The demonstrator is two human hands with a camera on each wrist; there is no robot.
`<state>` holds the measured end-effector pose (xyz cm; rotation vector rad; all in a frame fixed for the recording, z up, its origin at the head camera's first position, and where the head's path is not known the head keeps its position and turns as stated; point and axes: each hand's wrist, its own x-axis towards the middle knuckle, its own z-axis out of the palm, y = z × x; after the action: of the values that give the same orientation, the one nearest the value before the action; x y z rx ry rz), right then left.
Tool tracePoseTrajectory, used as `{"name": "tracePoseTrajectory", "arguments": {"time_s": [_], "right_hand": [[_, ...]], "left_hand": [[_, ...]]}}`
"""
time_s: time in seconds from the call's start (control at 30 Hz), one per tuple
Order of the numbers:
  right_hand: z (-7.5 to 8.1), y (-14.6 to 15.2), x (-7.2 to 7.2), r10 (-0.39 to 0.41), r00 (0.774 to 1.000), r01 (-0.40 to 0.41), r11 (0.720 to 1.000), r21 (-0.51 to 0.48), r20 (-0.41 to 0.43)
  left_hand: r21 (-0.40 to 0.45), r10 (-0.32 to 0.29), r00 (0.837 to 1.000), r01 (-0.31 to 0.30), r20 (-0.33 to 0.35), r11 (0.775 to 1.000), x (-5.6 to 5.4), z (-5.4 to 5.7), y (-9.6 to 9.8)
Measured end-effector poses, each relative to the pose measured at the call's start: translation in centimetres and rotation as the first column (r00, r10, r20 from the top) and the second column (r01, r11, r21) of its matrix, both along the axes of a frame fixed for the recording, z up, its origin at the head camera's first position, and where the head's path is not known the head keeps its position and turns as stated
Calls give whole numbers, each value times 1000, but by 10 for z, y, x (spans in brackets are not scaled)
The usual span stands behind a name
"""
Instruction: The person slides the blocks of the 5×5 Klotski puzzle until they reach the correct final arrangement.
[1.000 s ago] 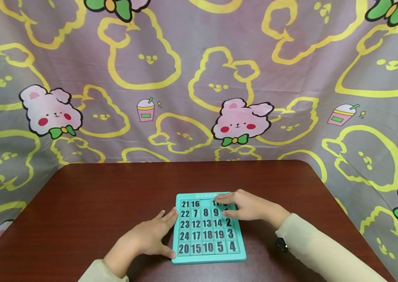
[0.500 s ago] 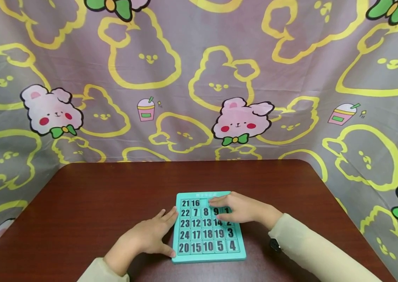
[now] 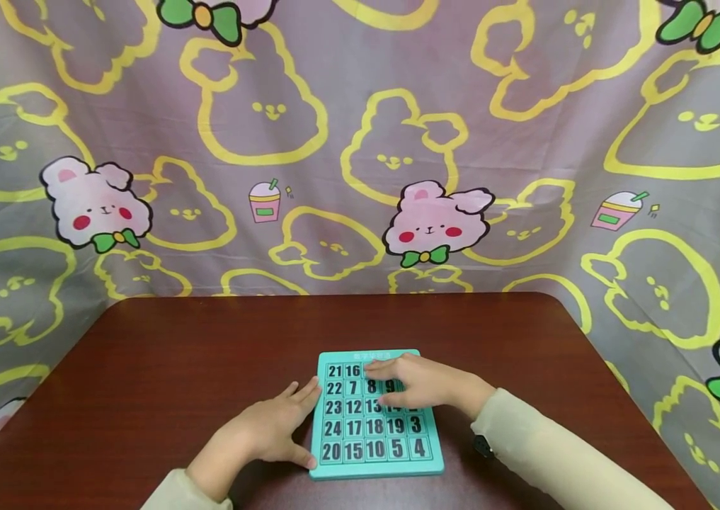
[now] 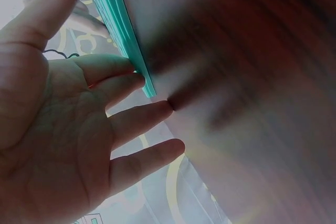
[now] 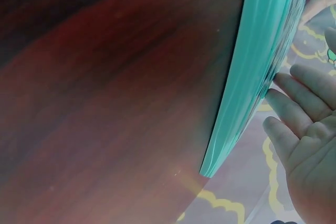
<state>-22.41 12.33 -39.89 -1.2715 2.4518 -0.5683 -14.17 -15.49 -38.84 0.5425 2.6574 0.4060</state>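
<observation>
Number tiles [image 3: 374, 426] in bold black print fill a turquoise board [image 3: 377, 469] lying flat on a dark reddish-brown table [image 3: 207, 354], at the lower center of the head view. A person's left hand [image 3: 268, 431], fingers extended and thumb spread, touches the board's left edge, the thumb by its lower left corner. The right hand [image 3: 428, 384], fingers loosely straight, lies over the upper right of the board, its fingertips just beside tile 16 [image 3: 352, 370] and its thumb tip by tile 13 [image 3: 370, 407]; tiles beneath the palm are hidden. The two hands are apart, with the board between them. Pale sleeves [image 3: 551, 439] enter from the lower left and lower right, a small dark object [image 3: 482, 445] at the right cuff. A grayish-pink curtain [image 3: 328, 64] with yellow outlines and cartoon rabbits fills the upper frame.
</observation>
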Motion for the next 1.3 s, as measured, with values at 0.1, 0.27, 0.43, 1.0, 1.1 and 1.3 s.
{"name": "tracePoseTrajectory", "arguments": {"time_s": [0.1, 0.27, 0.43, 1.0, 1.1, 1.3], "right_hand": [[0, -1, 1, 3, 1000, -3, 1000, 4, 4], [-1, 9, 0, -17, 1000, 17, 1000, -18, 2], [0, 28, -2, -56, 998, 53, 997, -59, -41], [-1, 52, 6, -124, 992, 123, 991, -58, -15], [-1, 49, 5, -124, 992, 124, 991, -58, 7], [-4, 44, 4, -111, 994, 110, 992, -64, -10]], "left_hand": [[1, 1, 1000, -1, -4, 1000, 0, -1, 0], [-3, -3, 1000, 3, -12, 1000, 2, -1, 1], [-4, 8, 1000, -8, -16, 1000, 2, -1, 0], [-3, -1, 1000, 1, -15, 1000, 0, -2, -2], [-1, 2, 1000, -2, -12, 1000, 1, -1, -2], [-3, 9, 1000, -9, -7, 1000, 0, -2, -2]]}}
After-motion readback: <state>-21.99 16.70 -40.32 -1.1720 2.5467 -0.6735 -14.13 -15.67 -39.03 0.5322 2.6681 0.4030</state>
